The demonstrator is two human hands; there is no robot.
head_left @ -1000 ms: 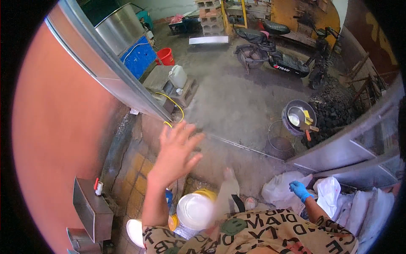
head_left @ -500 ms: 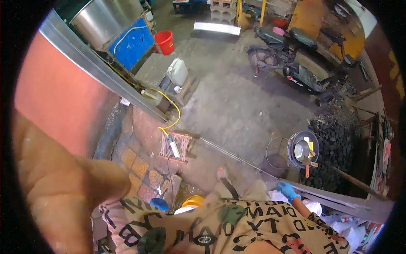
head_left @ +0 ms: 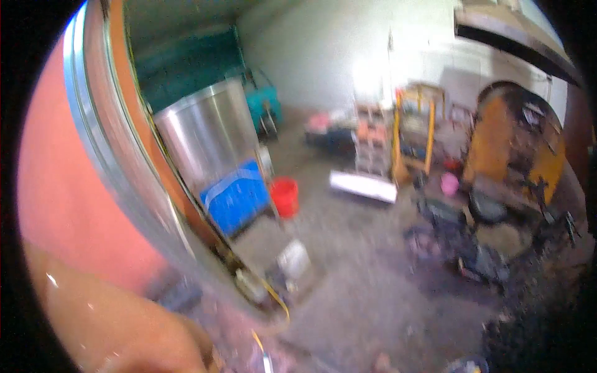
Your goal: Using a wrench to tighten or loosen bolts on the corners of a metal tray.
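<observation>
My left hand (head_left: 130, 329) looms large and blurred at the lower left, very close to the camera and bare. Its fingers do not show clearly, so neither its grip nor anything held can be made out. Beyond it stands the pink wall (head_left: 81, 180), edged by a metal door frame (head_left: 134, 161); whether hand and wall touch cannot be told. My right hand is out of the picture. At the bottom edge lies a white power strip (head_left: 267, 362) on a yellow cord (head_left: 278, 300).
Left of centre a steel drum (head_left: 208, 133) stands above a blue panel (head_left: 235, 198), with a red bucket (head_left: 285, 198) beside it. A white jug (head_left: 292, 260) sits on the concrete floor (head_left: 367, 280). A dark scooter (head_left: 460, 230) and a yellow frame (head_left: 413, 133) are at the right.
The view has tilted up, showing the back wall and a hood. My legs and blue-gloved right hand have left the picture. The left hand sits lower in it.
</observation>
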